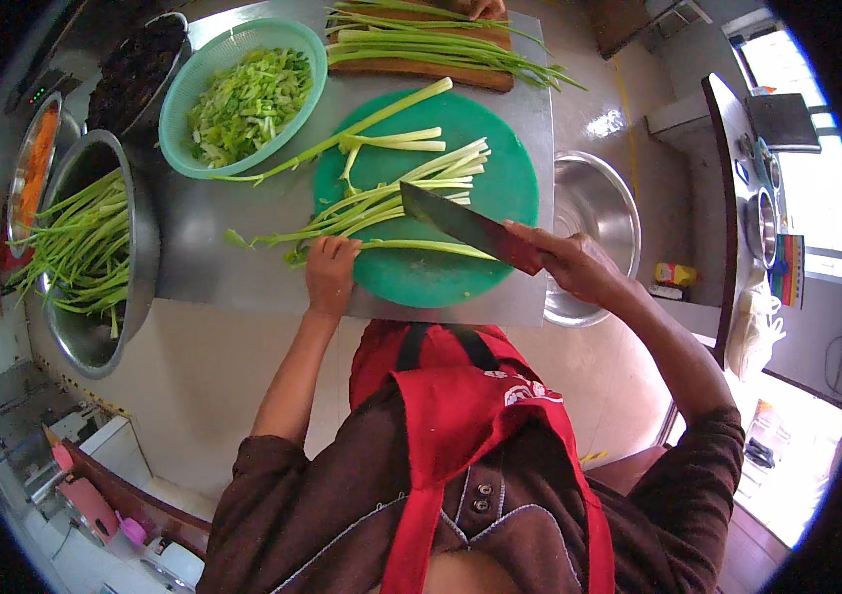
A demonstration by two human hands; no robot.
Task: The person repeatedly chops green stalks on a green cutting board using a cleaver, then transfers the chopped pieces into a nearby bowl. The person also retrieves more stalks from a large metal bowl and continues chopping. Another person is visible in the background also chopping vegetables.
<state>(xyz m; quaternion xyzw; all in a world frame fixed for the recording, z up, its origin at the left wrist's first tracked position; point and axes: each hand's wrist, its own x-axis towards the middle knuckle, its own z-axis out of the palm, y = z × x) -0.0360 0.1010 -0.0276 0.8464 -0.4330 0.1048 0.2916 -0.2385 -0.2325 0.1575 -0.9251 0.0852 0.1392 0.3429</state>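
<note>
My right hand (577,263) grips the handle of a cleaver (458,221), its dark blade tilted over the round green cutting board (428,286). A bunch of celery stalks (384,199) lies across the board, pale cut ends to the right. My left hand (332,271) is at the board's left edge, its fingers closed over the leafy end of a single celery stalk (428,245). That stalk's other end reaches under the blade. Farther back on the board, a long loose celery stalk (384,119) rests beside shorter forked pieces.
A green plastic colander (172,137) holds chopped celery. At left, a metal basin (143,245) contains whole stalks; behind it are shredded orange food (36,167) and dark food (135,70). Across the table, another person's hand (486,9) is above a wooden board (421,73). A steel bowl (599,200) stands right of the table.
</note>
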